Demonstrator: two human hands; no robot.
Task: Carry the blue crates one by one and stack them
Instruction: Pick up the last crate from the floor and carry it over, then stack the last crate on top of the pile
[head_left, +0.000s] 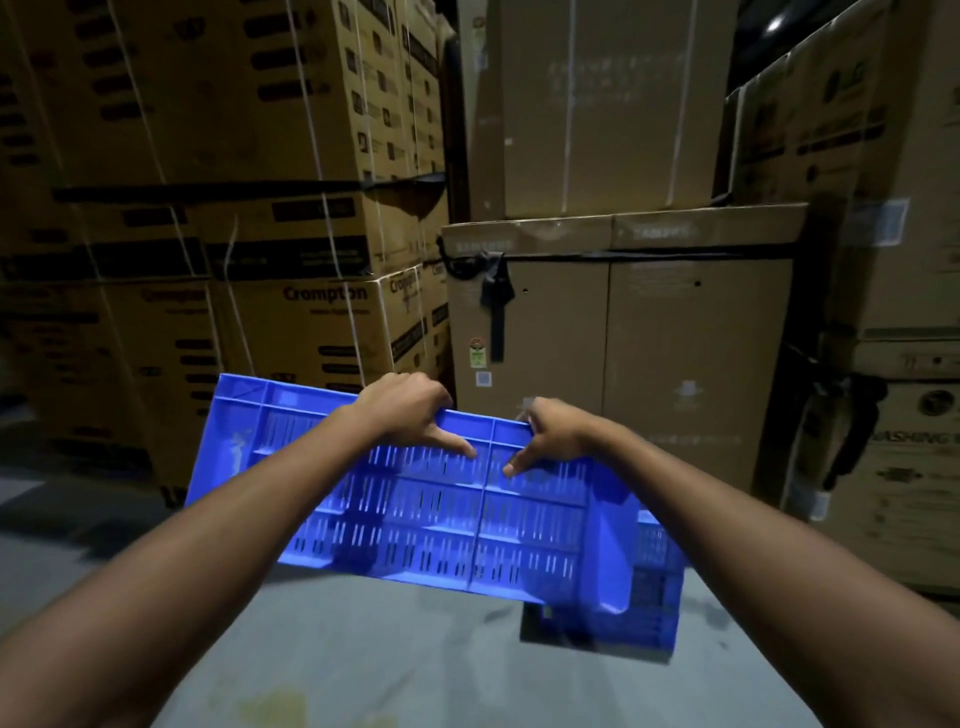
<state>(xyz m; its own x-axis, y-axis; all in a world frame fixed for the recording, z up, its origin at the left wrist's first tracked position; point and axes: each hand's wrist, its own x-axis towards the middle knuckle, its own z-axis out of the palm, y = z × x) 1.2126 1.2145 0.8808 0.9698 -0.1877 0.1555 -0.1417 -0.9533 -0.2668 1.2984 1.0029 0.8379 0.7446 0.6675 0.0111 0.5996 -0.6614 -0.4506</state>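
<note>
Stacked cardboard boxes (311, 208) behind, grey floor (363, 649), left hand (410, 410) and right hand (550, 436) both clamped on tilted blue crate (415, 519) rim, second blue crate (660, 587) beneath.

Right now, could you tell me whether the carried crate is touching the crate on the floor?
Cannot tell. In the head view the carried crate overlaps the floor crate, hiding any contact or gap between them.

Fingers of left hand (402, 410) and right hand (553, 434) hidden behind held crate (415, 499) rim. Second crate (660, 587), 4 o'clock, mostly occluded, possibly blurred. Forearms cut at bottom edge.
</note>
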